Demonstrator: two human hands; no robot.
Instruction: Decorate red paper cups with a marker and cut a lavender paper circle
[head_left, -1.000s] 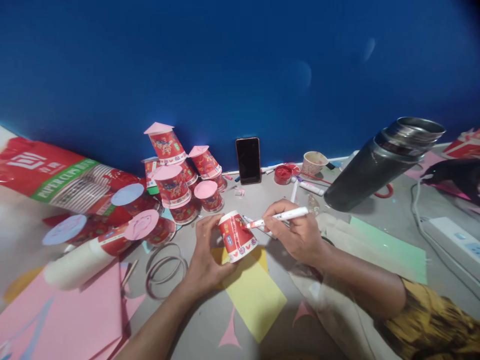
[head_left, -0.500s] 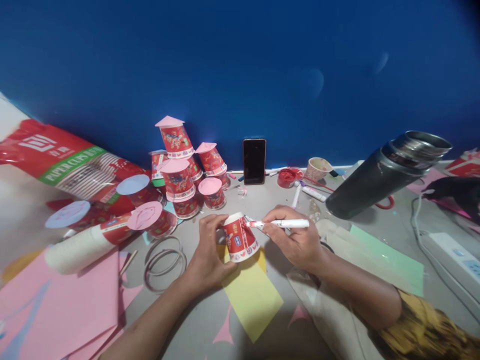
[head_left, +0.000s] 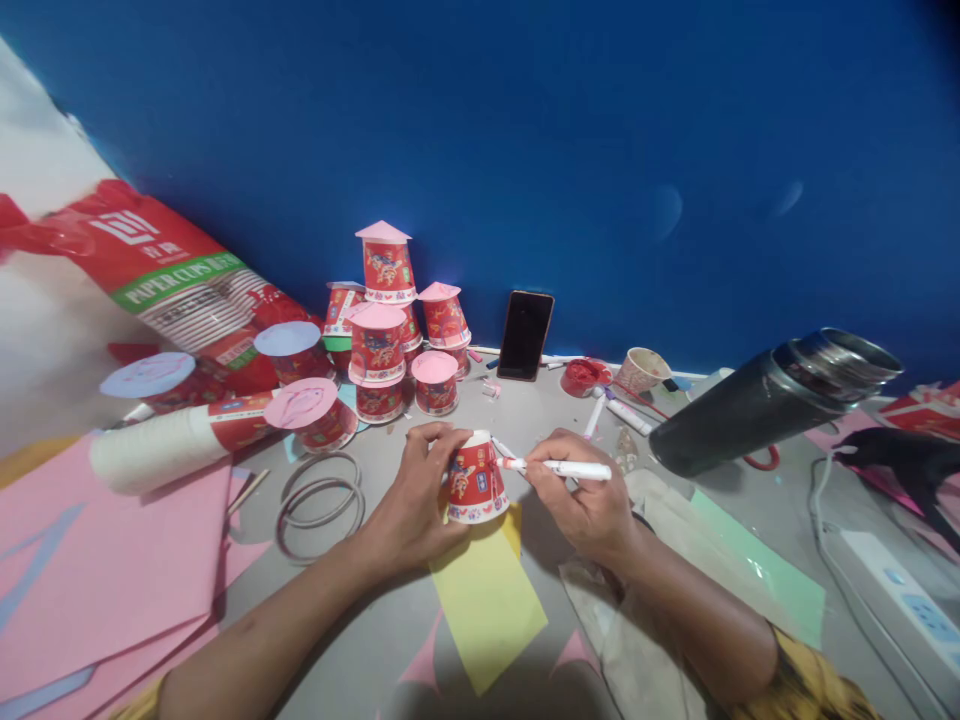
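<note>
My left hand (head_left: 421, 498) grips an upside-down red paper cup (head_left: 472, 484) by its left side, above a yellow paper sheet (head_left: 491, 610). In my right hand (head_left: 585, 500) is a white marker (head_left: 574, 469), held like a pen with its reddish tip at the cup's right side. Behind the hands, several red cups with pink paper tops stand stacked, the highest one (head_left: 386, 268) wearing a pink cone. Two cups with pale blue discs (head_left: 287, 339) are to the left.
A dark metal bottle (head_left: 735, 405) leans at the right, near a white power strip (head_left: 896, 590). A phone (head_left: 526, 336) rests against the blue wall. Grey rings (head_left: 319, 505), pink paper (head_left: 112, 570) and a bag of paper cups (head_left: 187, 280) lie at the left.
The view has tilted and shifted slightly. The cup is more upright in my left hand, and the marker tip remains at its right side.
</note>
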